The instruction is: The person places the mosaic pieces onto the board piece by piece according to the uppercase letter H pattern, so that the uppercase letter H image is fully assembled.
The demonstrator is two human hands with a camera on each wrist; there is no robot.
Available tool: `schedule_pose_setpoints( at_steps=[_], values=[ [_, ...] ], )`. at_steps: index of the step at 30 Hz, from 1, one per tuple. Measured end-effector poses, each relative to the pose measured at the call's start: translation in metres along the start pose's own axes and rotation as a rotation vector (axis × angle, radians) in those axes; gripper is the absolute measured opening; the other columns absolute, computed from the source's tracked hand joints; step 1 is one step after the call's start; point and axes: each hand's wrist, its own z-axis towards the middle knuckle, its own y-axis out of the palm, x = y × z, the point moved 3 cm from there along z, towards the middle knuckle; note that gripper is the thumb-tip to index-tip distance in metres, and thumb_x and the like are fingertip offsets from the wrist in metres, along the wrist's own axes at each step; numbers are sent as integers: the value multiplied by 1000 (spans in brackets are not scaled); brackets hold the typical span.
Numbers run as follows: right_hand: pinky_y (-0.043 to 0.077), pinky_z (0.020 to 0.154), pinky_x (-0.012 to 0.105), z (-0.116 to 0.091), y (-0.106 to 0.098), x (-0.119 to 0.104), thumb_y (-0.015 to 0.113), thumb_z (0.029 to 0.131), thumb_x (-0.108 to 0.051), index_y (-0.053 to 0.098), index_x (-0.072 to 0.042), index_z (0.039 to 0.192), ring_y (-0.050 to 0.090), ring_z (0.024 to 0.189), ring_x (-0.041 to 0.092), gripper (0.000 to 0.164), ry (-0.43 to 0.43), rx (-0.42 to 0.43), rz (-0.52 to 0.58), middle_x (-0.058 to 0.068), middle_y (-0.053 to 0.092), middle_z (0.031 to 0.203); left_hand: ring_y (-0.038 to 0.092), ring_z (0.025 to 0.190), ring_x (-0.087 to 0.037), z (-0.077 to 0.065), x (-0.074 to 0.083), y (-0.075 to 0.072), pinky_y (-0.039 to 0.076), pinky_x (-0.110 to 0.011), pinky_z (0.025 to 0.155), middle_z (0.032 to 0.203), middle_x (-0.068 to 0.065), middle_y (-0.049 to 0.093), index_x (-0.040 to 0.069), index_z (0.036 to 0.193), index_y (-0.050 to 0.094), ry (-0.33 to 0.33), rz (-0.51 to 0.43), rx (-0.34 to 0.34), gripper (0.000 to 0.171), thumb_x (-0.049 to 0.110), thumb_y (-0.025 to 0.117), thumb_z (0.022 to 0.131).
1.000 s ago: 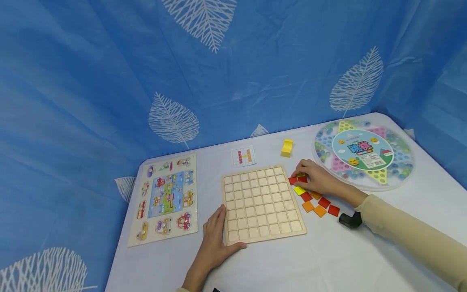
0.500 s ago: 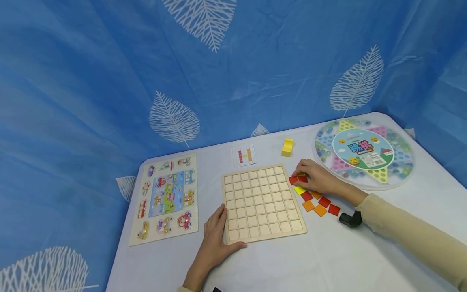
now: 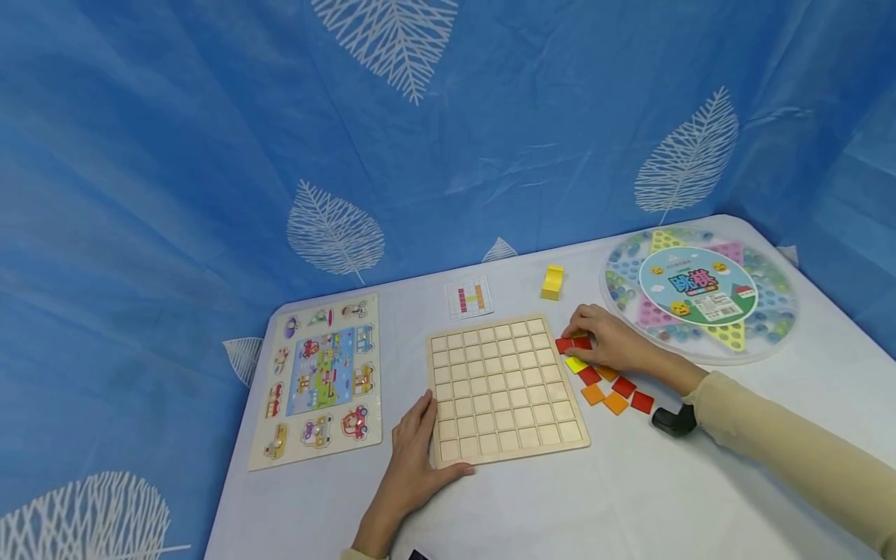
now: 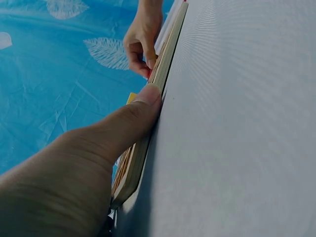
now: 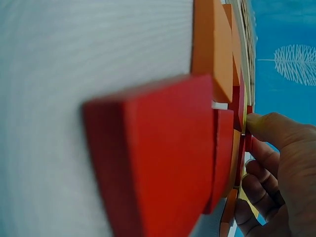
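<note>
My left hand [image 3: 413, 459] lies at the near left corner of a wooden grid board [image 3: 500, 381], fingers straight along the left side and thumb against the front edge. In the left wrist view the thumb [image 4: 133, 116] presses on the board's rim. Right of the board, my right hand [image 3: 607, 340] pinches a red square tile [image 3: 563, 346] between thumb and fingertips, close by the board's right edge. Below that hand spread loose tiles: a yellow tile [image 3: 575, 365], several red ones and orange ones. A red tile [image 5: 168, 158] looms large in the right wrist view.
A pattern card [image 3: 469, 299] and a yellow block [image 3: 552, 282] sit behind the board. To the left lies a vehicle peg puzzle [image 3: 257, 435]. A round Chinese checkers set [image 3: 700, 295] is at the back right. A black object [image 3: 673, 421] lies beside the right wrist.
</note>
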Motion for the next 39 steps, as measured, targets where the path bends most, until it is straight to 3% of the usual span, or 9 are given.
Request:
schedule_pose_setpoints(
  at_steps=[15,29,39],
  values=[
    [48,83,36,-1,-3,-3,78,84,-29,73,-17,99,49,92,12,20,21,-9,-5,-4,56,98,27,144,-32,-1,1,0,20,-46,110,160,-14,26,-1,152,30,17,-8,7,117,51,87,64],
    [47,77,31,-2,-6,-9,80,82,-30,73,-19,95,48,88,11,19,-33,45,-4,-6,57,94,26,145,-33,-2,3,1,19,-48,110,160,-13,26,-1,152,30,15,-22,5,117,50,88,64],
    [46,78,33,13,-4,-27,79,83,-25,72,-19,95,49,91,14,15,-104,82,55,-2,58,96,28,144,-32,1,0,0,22,-51,111,159,-10,30,0,151,33,10,-6,12,116,54,86,63]
  ],
)
